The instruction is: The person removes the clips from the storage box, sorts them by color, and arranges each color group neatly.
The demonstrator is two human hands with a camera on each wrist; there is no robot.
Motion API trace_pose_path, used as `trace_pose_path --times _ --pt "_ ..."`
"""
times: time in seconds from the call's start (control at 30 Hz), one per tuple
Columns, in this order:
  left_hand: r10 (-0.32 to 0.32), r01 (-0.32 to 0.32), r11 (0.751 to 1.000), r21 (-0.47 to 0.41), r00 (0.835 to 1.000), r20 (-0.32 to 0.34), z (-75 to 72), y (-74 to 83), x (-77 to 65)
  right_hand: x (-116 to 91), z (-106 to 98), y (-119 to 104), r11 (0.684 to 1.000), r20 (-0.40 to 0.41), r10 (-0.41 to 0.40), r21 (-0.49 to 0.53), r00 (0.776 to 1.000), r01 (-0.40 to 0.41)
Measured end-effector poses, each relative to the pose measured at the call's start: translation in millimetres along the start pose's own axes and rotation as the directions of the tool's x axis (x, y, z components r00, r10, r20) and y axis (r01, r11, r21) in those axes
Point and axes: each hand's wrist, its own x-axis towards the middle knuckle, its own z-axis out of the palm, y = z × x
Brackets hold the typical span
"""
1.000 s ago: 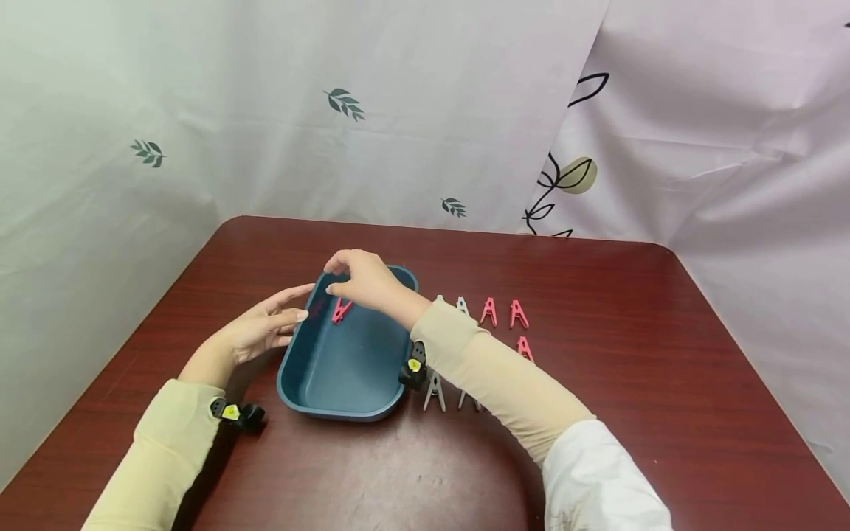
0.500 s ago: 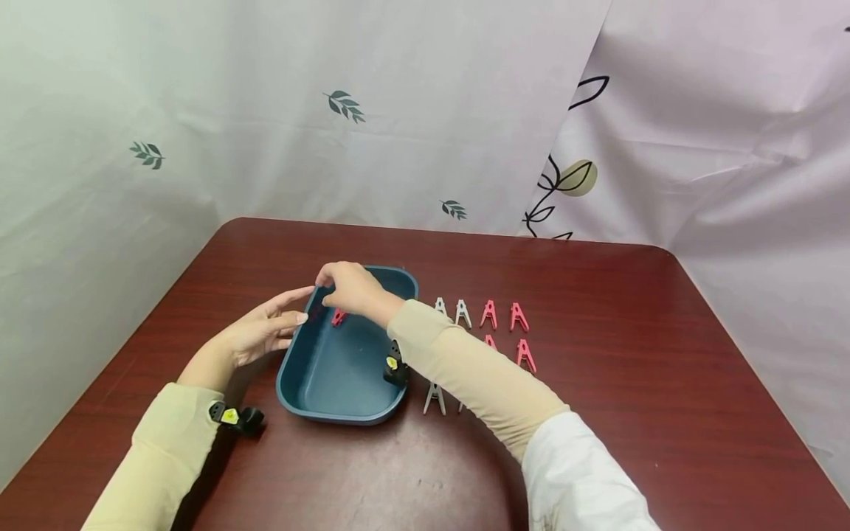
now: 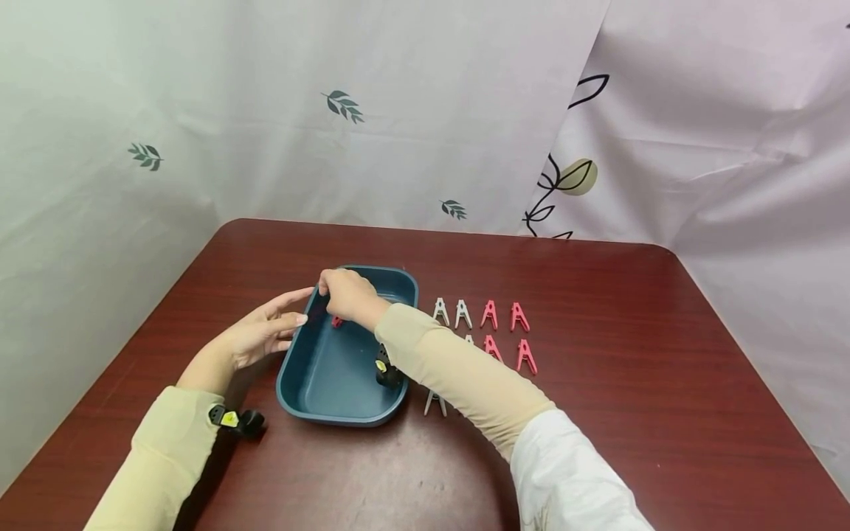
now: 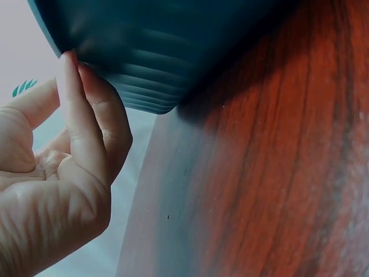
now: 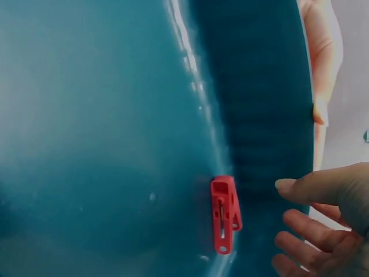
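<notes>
A deep blue plastic tray (image 3: 341,421) stands on the table. My left hand (image 3: 259,332) touches its left side from outside; in the left wrist view, fingertips of the left hand (image 4: 81,150) rest against the outer wall near the rim. Over the far left corner, my right hand (image 3: 350,295) grips the tray's rim. The right wrist view shows the right hand (image 5: 323,231) with its thumb inside the wall and a finger beyond the rim; the contact is partly hidden. A red clothespin (image 5: 223,213) lies on the tray's floor, below that hand.
Several red clothespins (image 3: 488,315) and white clothespins (image 3: 462,315) lie in rows right of the tray, some hidden by the right sleeve (image 3: 465,376). The dark red wooden table (image 3: 631,383) ends at a white patterned cloth (image 3: 398,147) behind.
My right hand has moved slightly left and down, and its fingers have closed at the tray's far left corner. Its sleeve now uncovers more clothespins. Left hand and tray stay put.
</notes>
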Motion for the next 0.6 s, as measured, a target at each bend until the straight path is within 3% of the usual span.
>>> trace_pose_path --times 0.6 --pt "0.0 0.0 1.0 -0.016 1.0 -0.001 -1.3 -0.9 0.5 11 16 12 0.97 0.15 -0.049 -0.23 0.987 0.083"
